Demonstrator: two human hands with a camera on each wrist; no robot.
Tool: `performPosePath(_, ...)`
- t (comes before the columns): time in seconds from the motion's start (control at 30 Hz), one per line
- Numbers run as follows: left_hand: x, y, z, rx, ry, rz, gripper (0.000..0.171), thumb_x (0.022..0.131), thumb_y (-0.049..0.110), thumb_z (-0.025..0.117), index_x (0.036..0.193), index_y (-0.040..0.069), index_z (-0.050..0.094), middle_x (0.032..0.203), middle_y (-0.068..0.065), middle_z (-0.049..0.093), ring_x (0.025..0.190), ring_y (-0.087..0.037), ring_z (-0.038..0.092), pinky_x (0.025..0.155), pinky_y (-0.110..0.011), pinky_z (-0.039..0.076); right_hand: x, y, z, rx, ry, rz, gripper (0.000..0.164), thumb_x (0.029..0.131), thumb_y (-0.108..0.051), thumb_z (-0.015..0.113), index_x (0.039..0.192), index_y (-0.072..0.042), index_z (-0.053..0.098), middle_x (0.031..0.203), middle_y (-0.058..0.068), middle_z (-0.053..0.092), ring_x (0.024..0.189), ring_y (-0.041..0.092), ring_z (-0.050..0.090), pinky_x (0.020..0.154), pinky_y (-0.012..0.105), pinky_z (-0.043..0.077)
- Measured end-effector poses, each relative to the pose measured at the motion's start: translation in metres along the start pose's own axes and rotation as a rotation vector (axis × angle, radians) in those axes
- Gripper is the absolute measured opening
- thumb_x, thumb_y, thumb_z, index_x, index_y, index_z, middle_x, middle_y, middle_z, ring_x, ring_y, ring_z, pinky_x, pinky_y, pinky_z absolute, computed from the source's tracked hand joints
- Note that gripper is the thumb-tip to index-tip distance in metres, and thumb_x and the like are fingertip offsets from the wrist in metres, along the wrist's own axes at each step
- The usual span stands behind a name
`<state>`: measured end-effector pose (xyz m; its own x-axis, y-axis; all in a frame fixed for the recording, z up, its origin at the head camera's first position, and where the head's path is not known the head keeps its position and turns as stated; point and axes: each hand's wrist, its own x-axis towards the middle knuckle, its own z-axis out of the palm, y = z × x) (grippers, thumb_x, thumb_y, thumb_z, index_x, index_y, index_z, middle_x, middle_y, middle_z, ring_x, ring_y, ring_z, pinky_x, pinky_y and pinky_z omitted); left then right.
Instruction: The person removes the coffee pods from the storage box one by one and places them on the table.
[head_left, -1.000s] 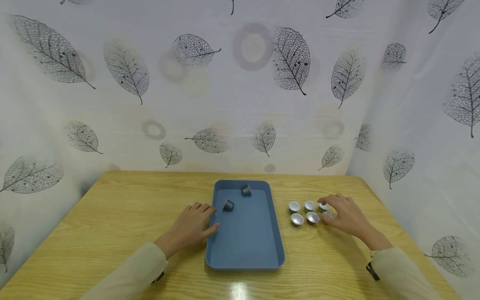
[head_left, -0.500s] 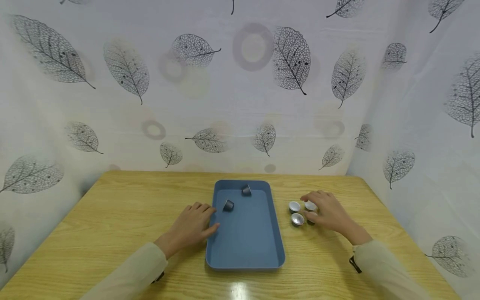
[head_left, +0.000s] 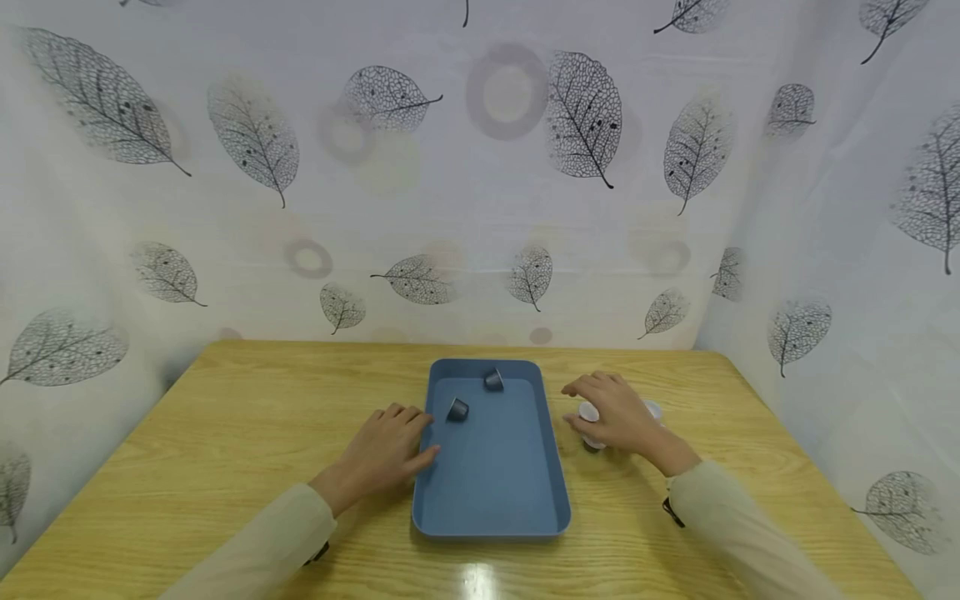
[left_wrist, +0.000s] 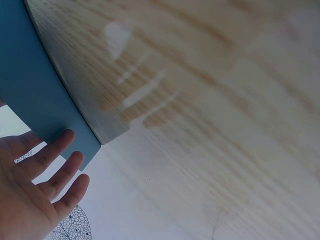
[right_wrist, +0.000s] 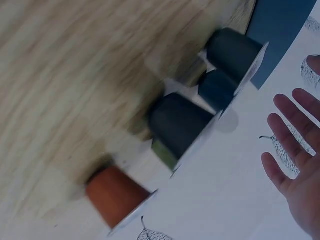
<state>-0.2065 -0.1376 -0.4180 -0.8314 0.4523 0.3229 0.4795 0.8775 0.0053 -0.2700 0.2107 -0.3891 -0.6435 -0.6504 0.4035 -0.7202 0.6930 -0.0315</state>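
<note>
In the head view my left hand [head_left: 381,454] lies at the left rim of a blue tray [head_left: 491,535], thumb over the inside. The left wrist view shows its extended fingers against the outer wall. Two dark coffee capsules [head_left: 457,410] lie tipped over in the tray's far part. To the right of the tray, my right hand [head_left: 618,417] is over a group of coffee capsules [head_left: 588,412], fingers spread and holding nothing. It partly hides them. In the right wrist view an orange capsule [right_wrist: 117,196], a green capsule [right_wrist: 164,154] and several dark capsules [right_wrist: 180,122] stand foil side up.
The wooden table [head_left: 262,417] carries the tray near its middle. A white curtain [head_left: 465,192] with leaf prints hangs behind the table and along both sides.
My right hand has moved left across the capsules, from the right end of the group to the end nearest the tray. The left hand and tray have stayed in place.
</note>
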Motion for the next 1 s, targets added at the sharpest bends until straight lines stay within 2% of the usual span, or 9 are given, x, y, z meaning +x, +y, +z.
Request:
performPosePath(0.27, 0.0, 0.0, 0.0, -0.008, -0.015, -0.009, 0.047, 0.086, 0.046, 0.054, 0.114, 0.009, 0.061, 0.111, -0.007, 0.062, 0.099, -0.025, 0.056, 0.082, -0.043, 0.046, 0.024, -0.015, 0.011, 0.002, 0.006, -0.085, 0.032, 0.079, -0.03, 0.069, 0.104, -0.012, 0.064, 0.099, 0.001, 0.065, 0.095, 0.02, 0.058, 0.084, 0.043, 0.044)
performPosePath(0.7, 0.0, -0.001, 0.001, -0.003, -0.025, -0.01, 0.047, 0.086, 0.047, 0.053, 0.114, 0.009, 0.061, 0.112, -0.007, 0.062, 0.1, -0.025, 0.055, 0.083, -0.043, 0.046, 0.056, -0.035, 0.021, -0.029, -0.049, -0.173, 0.033, 0.08, -0.033, 0.067, 0.107, -0.014, 0.061, 0.103, -0.002, 0.063, 0.097, 0.018, 0.058, 0.085, 0.04, 0.045)
performPosePath(1.0, 0.0, 0.0, 0.0, -0.008, -0.011, -0.006, 0.046, 0.086, 0.046, 0.055, 0.113, 0.01, 0.061, 0.11, -0.006, 0.062, 0.098, -0.024, 0.056, 0.082, -0.042, 0.047, 0.075, -0.047, 0.024, -0.06, -0.121, -0.172, 0.041, 0.081, -0.038, 0.065, 0.113, -0.012, 0.061, 0.109, 0.001, 0.063, 0.101, 0.021, 0.057, 0.089, 0.043, 0.044)
